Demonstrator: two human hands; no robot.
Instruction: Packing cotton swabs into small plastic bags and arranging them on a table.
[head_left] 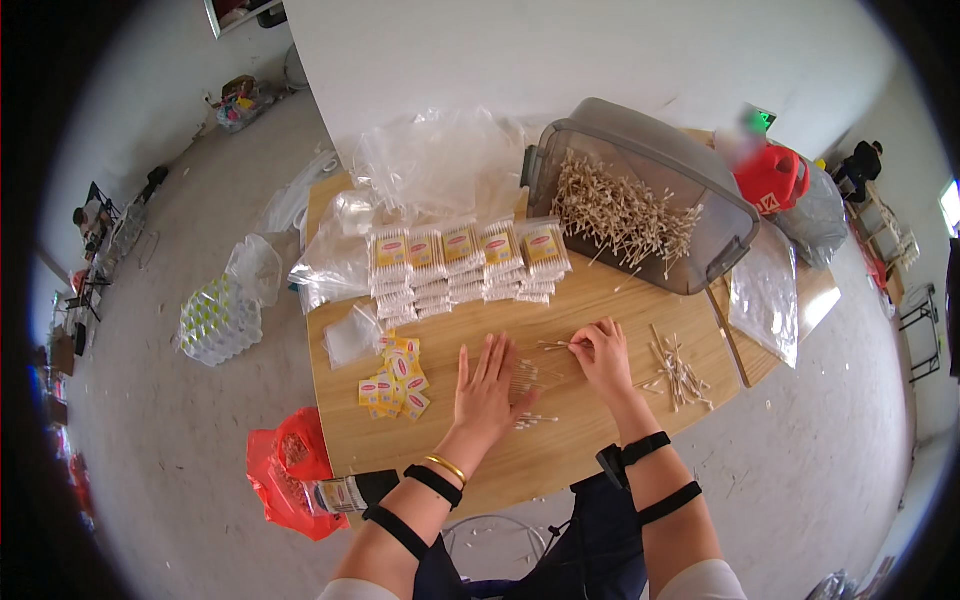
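Note:
My left hand lies palm down on the wooden table, fingers stretched out, beside a row of cotton swabs that it partly covers. A few more swabs lie by its thumb. My right hand pinches a few cotton swabs by their ends, pointing left over the table. To its right is a loose pile of swabs. Left of my left hand, small yellow-and-white printed cards lie scattered beside a stack of clear little bags.
Stacked packs of swabs line the table's far side, with clear plastic bags behind. A grey bin lies tipped, swabs inside it. A red jug stands at the far right. A red bag hangs at the left edge.

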